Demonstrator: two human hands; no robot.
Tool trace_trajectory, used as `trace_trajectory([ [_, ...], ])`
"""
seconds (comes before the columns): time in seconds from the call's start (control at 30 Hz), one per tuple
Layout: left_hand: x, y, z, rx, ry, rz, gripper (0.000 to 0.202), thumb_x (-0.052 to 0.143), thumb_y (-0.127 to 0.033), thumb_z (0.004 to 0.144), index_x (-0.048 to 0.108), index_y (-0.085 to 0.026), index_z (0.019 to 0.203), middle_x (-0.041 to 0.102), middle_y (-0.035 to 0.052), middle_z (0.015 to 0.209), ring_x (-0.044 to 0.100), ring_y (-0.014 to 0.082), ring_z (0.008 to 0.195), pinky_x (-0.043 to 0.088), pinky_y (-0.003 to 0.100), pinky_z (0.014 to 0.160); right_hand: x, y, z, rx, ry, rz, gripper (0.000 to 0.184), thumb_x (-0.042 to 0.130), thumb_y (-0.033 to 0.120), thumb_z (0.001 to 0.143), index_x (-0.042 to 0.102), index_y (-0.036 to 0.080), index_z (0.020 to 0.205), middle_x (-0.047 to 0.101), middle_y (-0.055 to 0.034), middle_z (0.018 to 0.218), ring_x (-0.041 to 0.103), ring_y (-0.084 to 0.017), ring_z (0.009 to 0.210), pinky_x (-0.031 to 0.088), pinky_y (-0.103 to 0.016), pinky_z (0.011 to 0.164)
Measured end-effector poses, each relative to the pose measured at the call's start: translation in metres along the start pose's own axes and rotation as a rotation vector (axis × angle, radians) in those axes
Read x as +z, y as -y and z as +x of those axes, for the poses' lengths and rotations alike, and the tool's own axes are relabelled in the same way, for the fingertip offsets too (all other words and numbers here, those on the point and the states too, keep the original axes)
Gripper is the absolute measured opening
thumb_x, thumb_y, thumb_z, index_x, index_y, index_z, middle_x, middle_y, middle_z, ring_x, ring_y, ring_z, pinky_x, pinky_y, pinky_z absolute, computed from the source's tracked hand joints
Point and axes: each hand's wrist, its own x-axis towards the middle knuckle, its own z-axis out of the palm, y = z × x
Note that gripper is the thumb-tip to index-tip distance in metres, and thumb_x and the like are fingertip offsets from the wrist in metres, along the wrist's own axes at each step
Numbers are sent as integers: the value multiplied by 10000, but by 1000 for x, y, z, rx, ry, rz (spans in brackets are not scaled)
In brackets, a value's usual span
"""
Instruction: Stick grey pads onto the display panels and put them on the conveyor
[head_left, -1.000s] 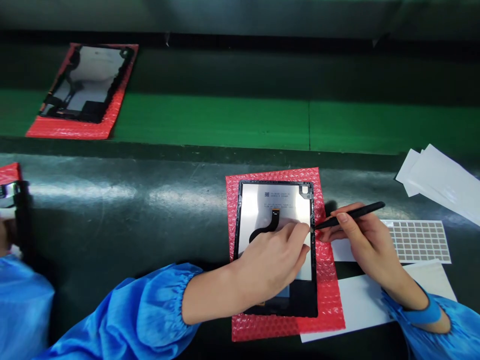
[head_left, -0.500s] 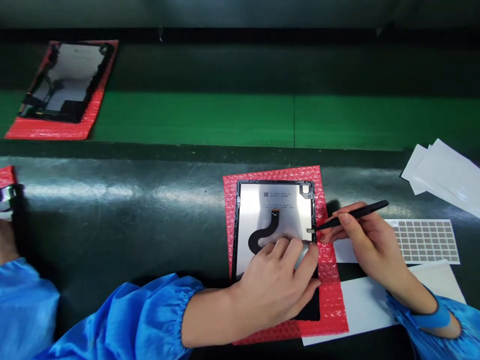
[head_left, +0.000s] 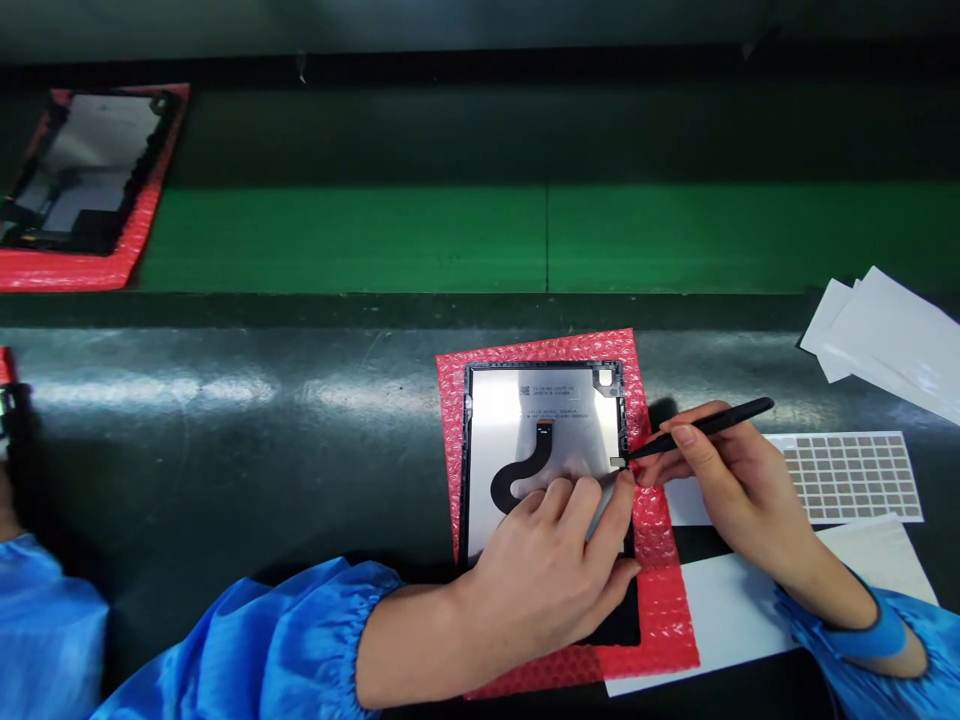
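Observation:
A tablet screen panel [head_left: 555, 400] lies silvery back up on a red bubble-wrap sheet [head_left: 664, 590], with a curved black ribbon cable [head_left: 517, 475] on it. My left hand [head_left: 551, 560] rests across its lower part, fingers stretched out, the index fingertip at the right edge. A small grey sticker [head_left: 617, 462] sits at that edge, just above this fingertip. In my right hand [head_left: 727, 470] are slim black tweezers [head_left: 705, 425], held like a pen. Their tip touches or nearly touches the sticker's outer end; which one I cannot tell.
A sheet of small grey stickers [head_left: 855, 475] and a white sheet [head_left: 742, 610] lie at the right. More white sheets [head_left: 892, 335] are farther back. On the green belt [head_left: 360, 240] lies another panel [head_left: 90, 170] on red wrap. A co-worker's sleeve [head_left: 45, 630] shows at left.
My left index fingertip has moved slightly up the panel's edge, closer to the sticker. The tweezers stay at the sticker. The belt's seam and the panel on it have shifted left.

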Motion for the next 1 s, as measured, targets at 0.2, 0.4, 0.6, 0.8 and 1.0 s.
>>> trace_trajectory([
  [0.2,0,-1,2,-1,1,28,642,552,-433,1017,493,36,1452,657,128,1011,684,286,846,618,379,657,0,-2,0,-6,-8,-7,242,712,531,996,682,291,985,795,-25,740,799,-240,632,706,-354,592],
  [0.4,0,0,3,-4,-11,22,626,554,-421,1006,519,32,1436,664,145,1039,685,290,859,608,372,634,-1,-1,-1,10,-22,-21,271,721,555,980,686,286,978,795,-33,741,803,-259,640,710,-375,588],
  [0.6,-1,0,2,-10,15,15,638,557,-424,1003,517,41,1439,667,152,1032,690,299,863,611,380,625,-2,-1,-1,10,-20,23,258,720,554,981,685,299,973,790,-23,733,795,-258,622,714,-398,591],
  [0.8,0,1,2,0,0,31,614,541,-415,1014,524,36,1430,670,151,1036,693,296,864,612,381,645,-2,-3,0,9,-5,8,245,730,533,982,696,291,974,795,-31,747,800,-254,637,713,-383,594],
  [1.0,0,1,4,-10,8,48,702,578,-454,1001,480,67,1461,685,176,1081,702,300,887,625,387,669,-13,9,-7,-73,-133,95,237,733,516,987,716,280,973,795,-26,759,778,-236,608,684,-383,553],
])
